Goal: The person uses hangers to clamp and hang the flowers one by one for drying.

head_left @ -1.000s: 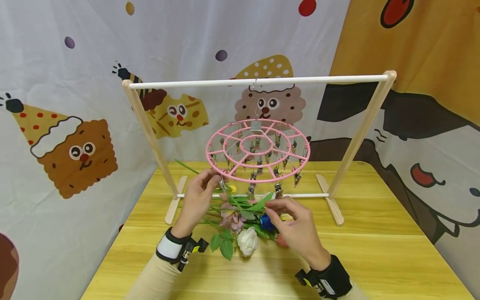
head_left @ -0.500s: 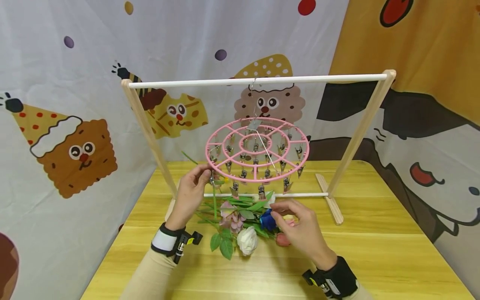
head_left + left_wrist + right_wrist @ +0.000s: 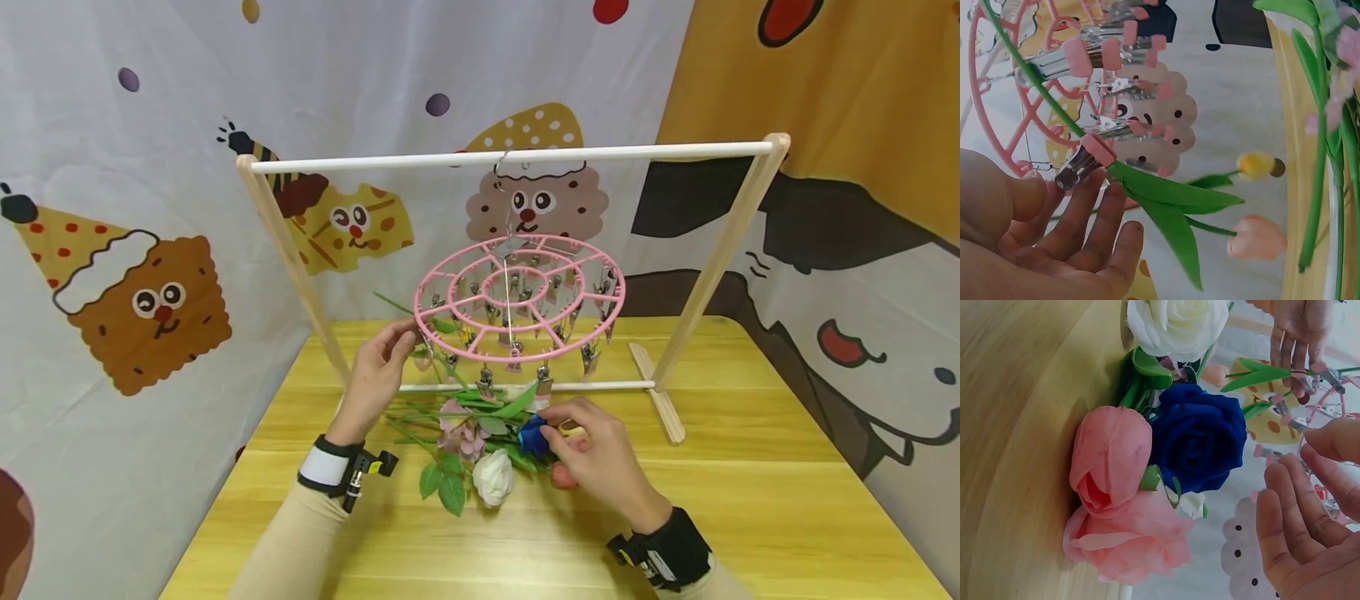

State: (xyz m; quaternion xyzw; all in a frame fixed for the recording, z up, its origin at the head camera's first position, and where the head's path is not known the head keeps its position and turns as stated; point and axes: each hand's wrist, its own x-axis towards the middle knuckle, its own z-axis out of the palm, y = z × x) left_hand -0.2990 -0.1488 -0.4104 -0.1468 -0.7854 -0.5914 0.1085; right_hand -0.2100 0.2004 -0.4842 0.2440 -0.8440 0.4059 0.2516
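Note:
A pink round clip hanger (image 3: 517, 358) hangs from the rack, with metal clips (image 3: 1054, 65) below its rings. One clip (image 3: 1085, 162) grips the green stem of a peach tulip (image 3: 1257, 237), whose head hangs downward. My left hand (image 3: 378, 375) is at the hanger's left rim, thumb and index fingertips right beside that clip's end, other fingers extended. A yellow flower (image 3: 1256, 165) hangs close by. My right hand (image 3: 600, 454) hovers over the flower pile with relaxed fingers and holds nothing. Nearest to it is a blue rose (image 3: 1200, 437).
The wooden rack (image 3: 693, 308) stands on the yellow wood-grain table (image 3: 750, 517). Below the hanger lie a white rose (image 3: 493, 478), a purple-pink flower (image 3: 462, 433), a pink tulip (image 3: 1113, 459) and a pink rose (image 3: 1135, 540). A patterned curtain (image 3: 180, 100) hangs behind.
My left hand has shifted left along with the clipped tulip. The hanger has turned one way and then partly back, moving its clips. My right hand has barely moved.

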